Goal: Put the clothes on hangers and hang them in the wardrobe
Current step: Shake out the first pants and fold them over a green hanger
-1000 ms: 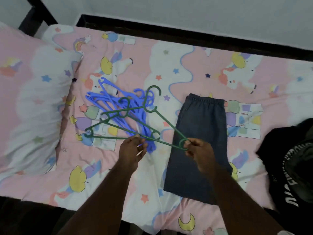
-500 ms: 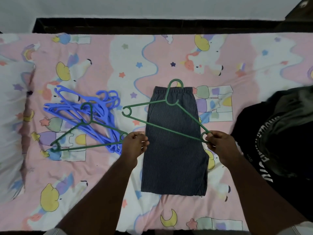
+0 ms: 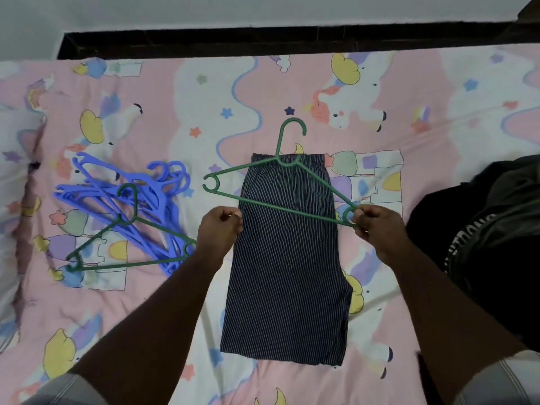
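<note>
The right hand [image 3: 377, 226] is pinching the end loop of a green hanger [image 3: 280, 197] lying across the striped shorts [image 3: 286, 273] on the bed [image 3: 204, 118], while the left hand [image 3: 219, 232] is hovering curled, gripping nothing.

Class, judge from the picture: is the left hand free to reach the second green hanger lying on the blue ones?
Probably yes. The left hand seems to hold nothing, and the second green hanger lies uncovered atop the blue hangers, its near end beside that wrist. Nothing blocks the way.
</note>
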A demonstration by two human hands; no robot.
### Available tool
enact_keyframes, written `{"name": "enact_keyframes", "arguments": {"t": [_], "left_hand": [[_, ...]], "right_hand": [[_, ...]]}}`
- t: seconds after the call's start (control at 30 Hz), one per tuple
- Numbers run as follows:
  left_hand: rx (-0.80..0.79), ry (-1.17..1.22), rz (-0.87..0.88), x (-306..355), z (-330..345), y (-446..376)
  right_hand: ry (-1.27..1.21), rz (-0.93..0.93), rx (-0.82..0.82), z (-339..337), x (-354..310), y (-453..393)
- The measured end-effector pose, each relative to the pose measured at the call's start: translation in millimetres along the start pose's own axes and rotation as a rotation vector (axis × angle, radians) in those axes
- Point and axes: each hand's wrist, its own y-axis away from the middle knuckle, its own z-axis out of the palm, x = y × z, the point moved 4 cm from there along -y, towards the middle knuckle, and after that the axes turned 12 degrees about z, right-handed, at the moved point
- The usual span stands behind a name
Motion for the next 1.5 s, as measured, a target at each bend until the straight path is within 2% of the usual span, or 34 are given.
{"name": "enact_keyframes", "arguments": {"t": [0.2, 0.4, 0.57, 0.63, 0.73, 0.8, 0.87, 1.0, 1.13, 1.2, 1.3, 1.4, 1.5], "left_hand": [[0.001, -0.042, 0.114, 35.2, 20.7, -55.9], [-0.006, -0.109, 0.196, 61.8, 34.3, -112.8], [-0.038, -0.286, 0.233, 67.8, 44.8, -144.0], [-0.046, -0.319, 0.226, 69.0, 48.7, -152.5], [-0.112, -0.335, 0.187, 67.4, 53.5, -163.5], [-0.183, -0.356, 0.158, 66.1, 58.0, -168.8], [-0.245, -0.406, 0.166, 68.4, 63.2, -171.8], [-0.282, -0.466, 0.141, 71.2, 66.8, -177.9], [-0.252, -0.223, -0.033, 63.9, 65.9, -186.4], [-0.239, -0.136, -0.104, 63.5, 66.2, -186.7], [-0.272, -0.06, -0.171, 63.5, 65.6, -186.8], [-0.342, -0.011, -0.26, 61.3, 62.6, -187.2], [-0.392, 0.0, -0.291, 59.9, 63.0, -187.8]], "right_hand": [[0.094, -0.067, -0.012, 9.2, -57.5, -46.9], [0.169, -0.051, -0.028, 17.9, -89.5, -96.3], [0.291, -0.063, 0.08, 16.0, -89.2, -131.6], [0.481, -0.159, 0.192, 16.0, -93.1, -133.2], [0.734, -0.413, 0.375, 27.5, -114.4, -118.4], [0.759, -0.543, 0.339, 44.4, -128.4, -111.4], [0.827, -0.577, 0.222, 63.8, -134.2, -110.3], [0.982, -0.515, 0.053, 92.4, -133.4, -119.2], [1.035, -0.487, -0.01, 108.5, -135.8, -123.1], [0.948, -0.433, -0.021, 109.6, -137.6, -126.2], [0.61, -0.17, -0.132, 105.5, -135.1, -128.4], [0.403, -0.006, -0.214, 105.2, -130.6, -124.0], [0.35, 0.101, -0.247, 107.7, -125.0, -123.9]]}}
